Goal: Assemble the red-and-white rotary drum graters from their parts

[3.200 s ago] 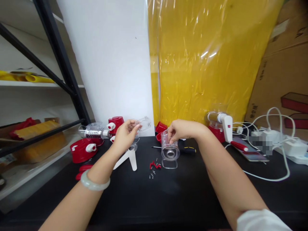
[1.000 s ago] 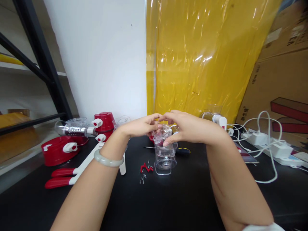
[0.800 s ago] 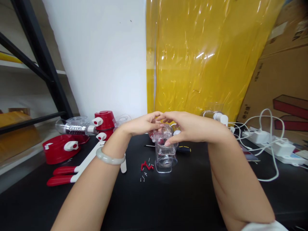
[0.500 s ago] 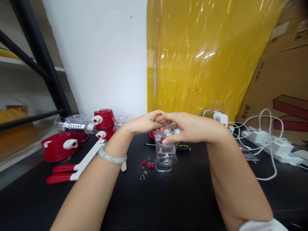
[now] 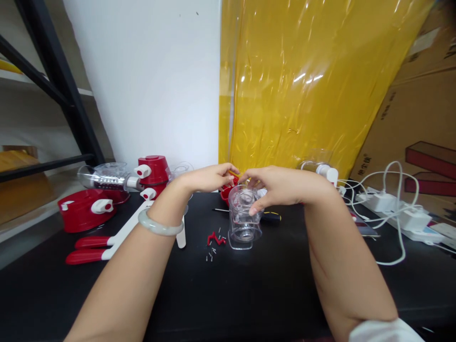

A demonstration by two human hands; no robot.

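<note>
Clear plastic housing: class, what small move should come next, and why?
I'd suggest closing the right hand gently around the clear plastic housing to steady it: that hand is spread at its upper end without a clear grip, the left hand appears apart from it, and nothing visible clamps it to the table.

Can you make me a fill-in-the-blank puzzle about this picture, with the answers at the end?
1. The pale bangle is on the person's ____ arm.
2. The thumb in front of the clear plastic body belongs to the person's ____ hand.
3. Small screws lie near a little zigzag piece coloured ____.
4. The table under everything is coloured ____.

Missing words: left; right; red; black.
</note>
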